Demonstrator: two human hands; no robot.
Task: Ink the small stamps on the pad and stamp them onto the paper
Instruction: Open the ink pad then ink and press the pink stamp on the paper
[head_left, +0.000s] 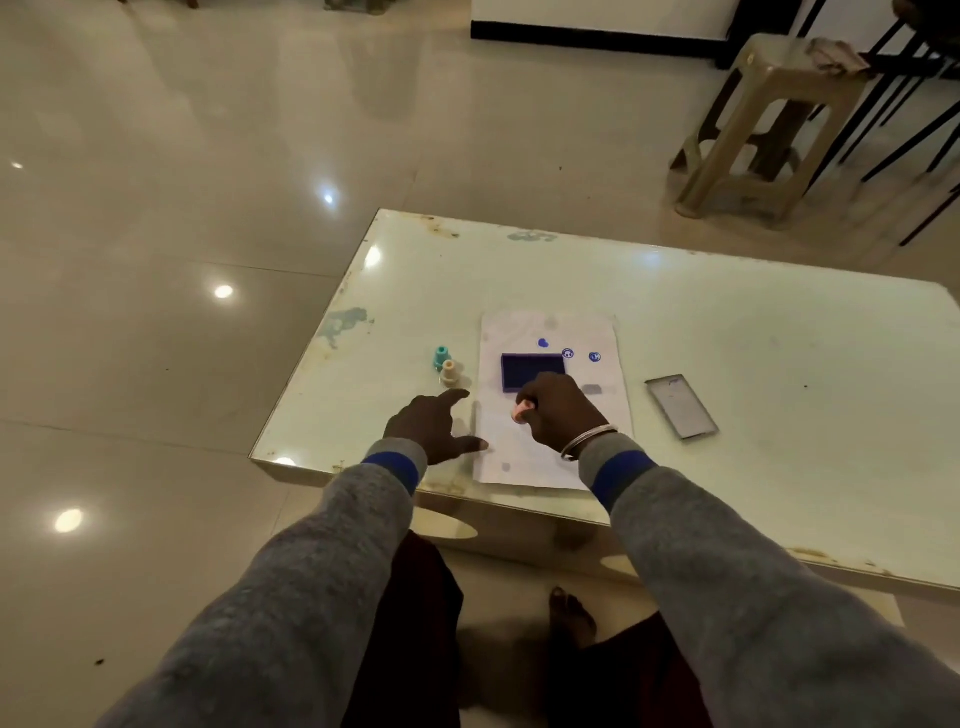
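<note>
Three prints mark the paper near the tabletop's front edge. Right hand clenches a pink stamp beside the pad; left hand spread, empty. Inking appears next: press squarely.

Wore grey knit sweater, fuzzy texture, long sleeves on both arms. Each cuff ribbed, w/ bright blue band just above wrist edge, grey trim beyond it. Thin silver-coloured metal bangle round wrist of right hand, sat btwn cuff & knuckles. Left hand bare, no jewellery visible. Dark maroon garment over lap & legs. Bare foot showed below, no shoe.
</note>
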